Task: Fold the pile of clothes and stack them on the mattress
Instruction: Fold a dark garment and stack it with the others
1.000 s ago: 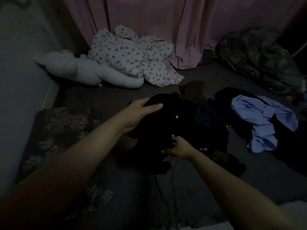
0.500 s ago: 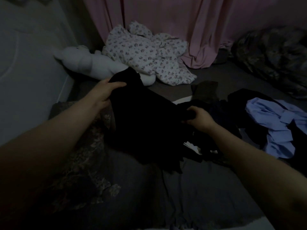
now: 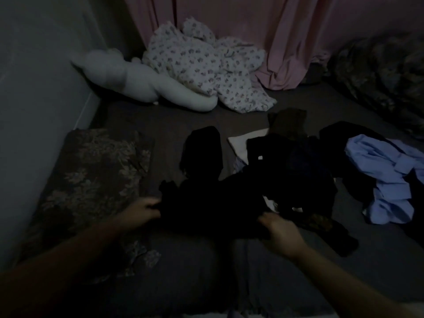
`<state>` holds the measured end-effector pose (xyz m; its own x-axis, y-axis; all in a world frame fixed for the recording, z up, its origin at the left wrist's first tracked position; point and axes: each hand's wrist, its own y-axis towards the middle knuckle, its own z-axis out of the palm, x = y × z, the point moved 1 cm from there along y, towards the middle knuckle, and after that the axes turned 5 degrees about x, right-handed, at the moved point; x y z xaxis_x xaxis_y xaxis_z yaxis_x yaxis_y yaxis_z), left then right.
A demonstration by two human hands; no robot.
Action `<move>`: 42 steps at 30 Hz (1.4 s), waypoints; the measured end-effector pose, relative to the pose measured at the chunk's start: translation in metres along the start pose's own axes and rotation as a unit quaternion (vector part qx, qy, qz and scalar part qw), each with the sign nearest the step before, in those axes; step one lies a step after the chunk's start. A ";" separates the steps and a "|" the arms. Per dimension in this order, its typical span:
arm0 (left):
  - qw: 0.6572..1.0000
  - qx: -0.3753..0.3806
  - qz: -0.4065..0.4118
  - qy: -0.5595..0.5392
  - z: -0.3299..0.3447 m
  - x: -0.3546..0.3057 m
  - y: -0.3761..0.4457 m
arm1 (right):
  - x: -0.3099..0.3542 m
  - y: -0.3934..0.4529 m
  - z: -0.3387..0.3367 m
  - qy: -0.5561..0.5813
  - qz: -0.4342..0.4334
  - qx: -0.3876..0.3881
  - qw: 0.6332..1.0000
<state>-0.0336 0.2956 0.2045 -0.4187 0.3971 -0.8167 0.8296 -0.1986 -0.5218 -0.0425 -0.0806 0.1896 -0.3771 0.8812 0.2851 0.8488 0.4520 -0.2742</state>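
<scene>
Very dim, murky view; hands motion-blurred, dark clothes lose detail.

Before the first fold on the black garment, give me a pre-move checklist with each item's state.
1. Left hand has a grip on the black cloth garment: ok.
2. Right hand holds its other edge: ok.
3. Garment lies down on the dark grey mattress: ok.
4. Garment spread flat, unwrinkled: cannot tell, too dark.
5. Garment separate from the dark clothes pile: cannot tell.
6. Light blue crumpled shirt out of the way: ok.
</scene>
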 end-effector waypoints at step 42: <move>0.896 -0.148 -0.344 -0.240 0.122 0.264 0.117 | -0.121 0.034 0.250 0.487 0.398 0.046 0.776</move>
<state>-0.0920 0.2673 -0.1025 -0.9197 -0.1113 -0.3765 0.3469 0.2190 -0.9120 -0.0611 -0.1373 -0.0841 0.7506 0.3826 0.5387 0.6223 -0.1350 -0.7711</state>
